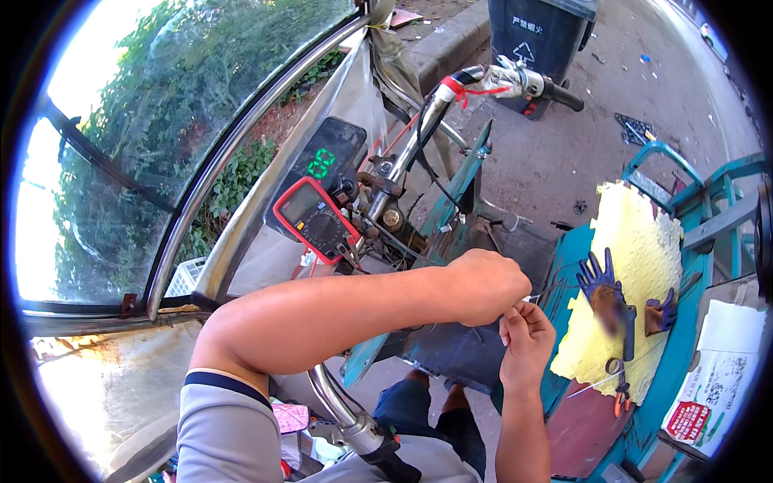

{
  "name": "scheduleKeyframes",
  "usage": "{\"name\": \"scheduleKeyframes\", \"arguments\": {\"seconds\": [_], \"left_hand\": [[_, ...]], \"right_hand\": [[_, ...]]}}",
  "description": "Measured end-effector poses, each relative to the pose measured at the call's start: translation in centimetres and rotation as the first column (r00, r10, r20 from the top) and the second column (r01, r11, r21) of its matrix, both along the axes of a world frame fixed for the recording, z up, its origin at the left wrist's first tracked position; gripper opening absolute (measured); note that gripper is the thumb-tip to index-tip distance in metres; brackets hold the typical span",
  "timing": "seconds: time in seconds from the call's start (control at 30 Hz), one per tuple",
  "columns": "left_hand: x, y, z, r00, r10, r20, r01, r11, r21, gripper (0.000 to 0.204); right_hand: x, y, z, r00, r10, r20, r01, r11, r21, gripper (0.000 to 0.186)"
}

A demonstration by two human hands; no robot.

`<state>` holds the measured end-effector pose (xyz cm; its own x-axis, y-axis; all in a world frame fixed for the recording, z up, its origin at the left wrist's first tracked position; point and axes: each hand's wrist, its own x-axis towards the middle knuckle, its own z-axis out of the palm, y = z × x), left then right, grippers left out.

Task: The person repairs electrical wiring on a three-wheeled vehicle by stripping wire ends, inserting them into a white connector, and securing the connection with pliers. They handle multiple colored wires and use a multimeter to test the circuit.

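Note:
Both my hands meet in front of me above the dark floor of a three-wheeled vehicle. My left arm crosses from the lower left, and my left hand (487,288) is closed in a fist, knuckles up. Just below and to its right, my right hand (527,332) is closed in a pinch. A tiny white bit shows between the two hands, too small to name. To the left of the hands, a red-framed multimeter (317,220) leans against a black display panel (338,145) with green lit digits. Loose wires hang around the steering stem near it.
Handlebars (439,113) rise ahead, ending in a black grip (566,95). On the teal bench at right lies a yellow sheet (636,233) with work gloves (597,278) and orange-handled pliers (621,390). A white box (718,374) stands beyond. A windshield (185,121) curves at left; a bin (541,44) stands ahead.

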<state>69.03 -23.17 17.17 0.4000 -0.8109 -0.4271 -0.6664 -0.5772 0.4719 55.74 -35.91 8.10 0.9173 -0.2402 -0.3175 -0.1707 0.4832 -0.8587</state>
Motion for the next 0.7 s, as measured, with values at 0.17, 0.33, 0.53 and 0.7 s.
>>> {"name": "scheduleKeyframes", "arguments": {"seconds": [0.17,0.33,0.53,0.7], "left_hand": [[0.2,0.4,0.5,0.999,0.036,-0.016,-0.036,0.998,-0.046,0.019],[1.3,0.5,0.1,0.965,0.137,-0.223,-0.176,0.970,-0.166,0.020],[2.3,0.8,0.3,0.843,0.245,-0.479,-0.350,0.925,-0.144,0.016],[2.8,0.6,0.9,0.704,0.359,-0.612,-0.495,0.866,-0.062,0.015]], "right_hand": [[-0.2,0.4,0.8,1.000,-0.007,0.023,0.008,0.998,-0.063,0.015],[-0.6,0.2,1.2,0.998,-0.065,-0.001,0.065,0.994,-0.087,0.015],[-0.5,1.0,1.7,0.997,-0.078,0.017,0.079,0.995,-0.063,0.011],[-0.4,1.1,1.1,0.993,-0.111,0.037,0.111,0.994,-0.003,0.011]]}}
